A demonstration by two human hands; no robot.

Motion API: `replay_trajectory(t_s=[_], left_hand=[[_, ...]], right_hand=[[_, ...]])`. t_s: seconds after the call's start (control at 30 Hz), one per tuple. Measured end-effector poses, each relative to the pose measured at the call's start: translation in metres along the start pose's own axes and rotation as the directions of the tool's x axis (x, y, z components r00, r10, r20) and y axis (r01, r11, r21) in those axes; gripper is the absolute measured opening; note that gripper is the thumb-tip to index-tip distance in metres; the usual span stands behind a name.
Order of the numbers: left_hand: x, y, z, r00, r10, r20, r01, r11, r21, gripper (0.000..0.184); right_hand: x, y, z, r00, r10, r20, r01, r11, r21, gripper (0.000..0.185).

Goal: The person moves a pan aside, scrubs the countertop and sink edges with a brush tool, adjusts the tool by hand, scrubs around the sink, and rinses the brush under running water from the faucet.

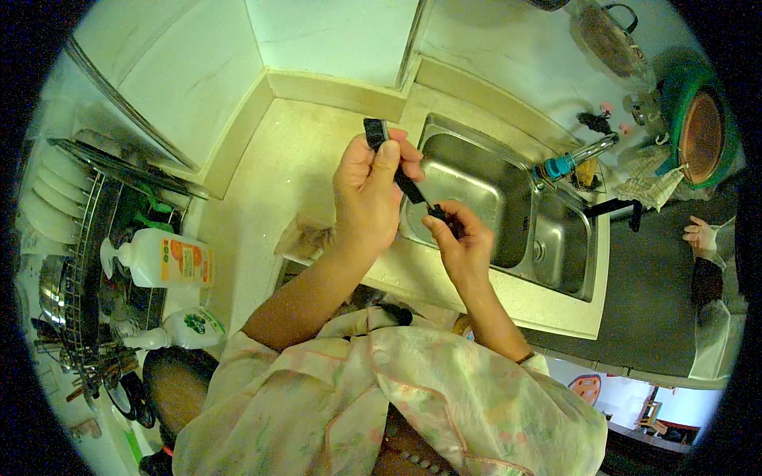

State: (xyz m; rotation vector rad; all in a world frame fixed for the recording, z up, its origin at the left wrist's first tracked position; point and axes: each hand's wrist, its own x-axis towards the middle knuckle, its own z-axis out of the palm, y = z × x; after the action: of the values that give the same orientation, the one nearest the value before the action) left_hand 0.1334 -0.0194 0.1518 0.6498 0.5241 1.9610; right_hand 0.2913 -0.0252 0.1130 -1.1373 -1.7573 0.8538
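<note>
My left hand [369, 186] is closed around a long black bar-shaped object [409, 188], with the thumb pressed along it. One end of the bar sticks up above the fingers; the other points down towards my right hand. My right hand [464, 242] pinches a small black piece [446, 220] just below the bar's lower end. A thin light sliver shows between the two; I cannot tell whether they are joined. Both hands are raised over the counter edge, beside the left basin of the steel sink [468, 168].
A tap with a blue band [559, 168] stands behind the sink. At left are a dish rack [95, 206] with plates, a pump bottle [163, 258] and a white bottle [190, 329]. A green basin [673, 131] is at right, above what looks like another person's hand [698, 236].
</note>
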Motion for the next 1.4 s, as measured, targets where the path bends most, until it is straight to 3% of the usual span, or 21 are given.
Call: replay_trajectory(t_s=[0.27,0.33,0.4,0.43,0.53,0.57,0.67,0.8,1.17,1.4], left_hand=[[0.002,0.004,0.0,0.997,-0.01,-0.083,0.013,0.999,0.035,0.017],[0.016,0.018,-0.006,0.986,0.125,-0.113,-0.125,0.992,0.008,0.016],[0.035,0.041,-0.016,0.966,0.251,-0.066,-0.255,0.965,-0.058,0.015],[0.037,0.044,-0.014,0.977,0.201,-0.069,-0.204,0.979,-0.032,0.016],[0.031,0.032,-0.019,0.993,0.056,-0.108,-0.064,0.995,-0.078,0.017],[0.03,0.025,-0.021,0.994,0.006,-0.112,-0.019,0.992,-0.121,0.017],[0.027,0.016,-0.025,0.993,0.002,-0.121,-0.02,0.989,-0.149,0.018],[0.022,0.018,-0.025,0.997,-0.079,-0.026,0.07,0.965,-0.251,0.017],[0.013,0.023,-0.008,0.998,-0.061,-0.017,0.057,0.981,-0.186,0.015],[0.005,0.03,0.005,1.0,-0.007,0.016,0.01,0.987,-0.159,0.018]], right_hand=[[0.006,-0.009,-0.011,0.964,-0.255,0.075,0.266,0.906,-0.329,0.02],[0.001,-0.002,-0.011,0.957,-0.276,0.089,0.286,0.849,-0.444,0.021],[-0.009,0.032,-0.013,0.967,-0.244,0.074,0.253,0.887,-0.386,0.021],[-0.008,0.039,-0.016,0.97,-0.232,0.076,0.244,0.903,-0.354,0.021],[0.005,0.026,-0.022,0.994,-0.018,0.105,0.012,0.998,0.059,0.02],[0.01,-0.004,-0.026,0.98,0.09,0.179,-0.127,0.971,0.203,0.022],[0.015,-0.032,-0.031,0.925,0.248,0.289,-0.346,0.864,0.365,0.029],[0.015,-0.019,-0.027,0.909,0.214,0.358,-0.326,0.899,0.292,0.033],[0.017,-0.023,-0.021,0.947,0.044,0.317,-0.12,0.967,0.225,0.031],[0.012,-0.02,-0.022,0.955,0.029,0.296,-0.136,0.928,0.346,0.033]])
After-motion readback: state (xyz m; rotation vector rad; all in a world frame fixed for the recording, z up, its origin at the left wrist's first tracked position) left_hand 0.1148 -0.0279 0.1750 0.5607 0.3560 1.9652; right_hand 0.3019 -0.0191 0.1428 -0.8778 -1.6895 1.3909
